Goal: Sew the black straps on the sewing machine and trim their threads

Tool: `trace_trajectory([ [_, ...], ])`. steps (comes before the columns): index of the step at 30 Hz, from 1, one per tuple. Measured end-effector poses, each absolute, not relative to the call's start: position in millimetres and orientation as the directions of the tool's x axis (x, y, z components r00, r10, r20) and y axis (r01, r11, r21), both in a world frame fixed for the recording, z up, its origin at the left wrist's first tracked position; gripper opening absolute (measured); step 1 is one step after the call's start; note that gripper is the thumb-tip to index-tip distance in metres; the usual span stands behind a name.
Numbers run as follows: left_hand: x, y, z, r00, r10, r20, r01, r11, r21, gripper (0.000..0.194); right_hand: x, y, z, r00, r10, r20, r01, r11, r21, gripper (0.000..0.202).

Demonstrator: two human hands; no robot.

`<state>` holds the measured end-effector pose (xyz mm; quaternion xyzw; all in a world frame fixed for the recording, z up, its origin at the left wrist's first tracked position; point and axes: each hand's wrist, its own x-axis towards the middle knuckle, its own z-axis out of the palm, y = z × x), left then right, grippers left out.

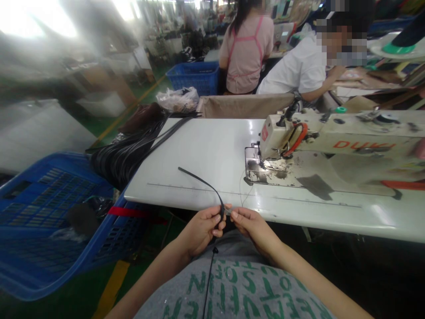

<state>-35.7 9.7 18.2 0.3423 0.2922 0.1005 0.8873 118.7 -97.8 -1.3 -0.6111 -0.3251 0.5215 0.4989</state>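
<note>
Just off the table's front edge, my left hand (203,230) is closed round a narrow black strap (204,180). The strap's free end curves up and left over the white tabletop. My right hand (254,225) pinches a small greyish piece (228,212) against the strap, close to the left fingertips. Whether that piece is metal or plastic is too small to tell. Beyond my right hand, a sewing machine (282,137) stands on the table, and a loose thread (241,188) trails from it towards the front edge.
A bundle of black straps (116,161) hangs over the table's left end. Below it stands a blue plastic basket (59,266). A dark fabric piece (315,186) lies by the machine. Behind the table are a cloth-lined bin (242,106) and two people, one in a pink top (245,57).
</note>
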Motion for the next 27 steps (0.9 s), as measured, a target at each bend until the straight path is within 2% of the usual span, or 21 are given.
trace_trajectory([
  [2,-35,8,16,0.803,0.386,-0.454,0.039,0.726,0.687,0.032,121,-99,2,0.36,0.92,-0.155,0.185,-0.233,-0.955,0.041],
  [3,-35,6,15,0.8,0.393,-0.453,0.046,0.713,0.7,0.032,122,-100,3,0.393,0.917,-0.061,0.36,-0.214,-0.908,0.038],
  [5,-35,4,12,0.793,0.416,-0.446,0.047,0.687,0.725,0.035,125,-103,7,0.398,0.912,0.099,0.632,-0.194,-0.75,0.032],
  [7,-34,2,10,0.78,0.452,-0.434,0.03,0.664,0.747,0.038,127,-106,10,0.376,0.905,0.198,0.766,-0.184,-0.615,0.029],
  [10,-33,2,12,0.752,0.503,-0.426,0.0,0.646,0.763,0.041,127,-109,11,0.351,0.902,0.253,0.84,-0.183,-0.511,0.03],
  [14,-33,2,19,0.743,0.506,-0.439,-0.003,0.659,0.752,0.04,125,-110,13,0.309,0.909,0.279,0.883,-0.166,-0.439,0.031],
  [27,-31,1,21,0.732,0.507,-0.455,-0.006,0.673,0.74,0.038,124,-111,15,0.272,0.905,0.325,0.92,-0.146,-0.364,0.029],
])
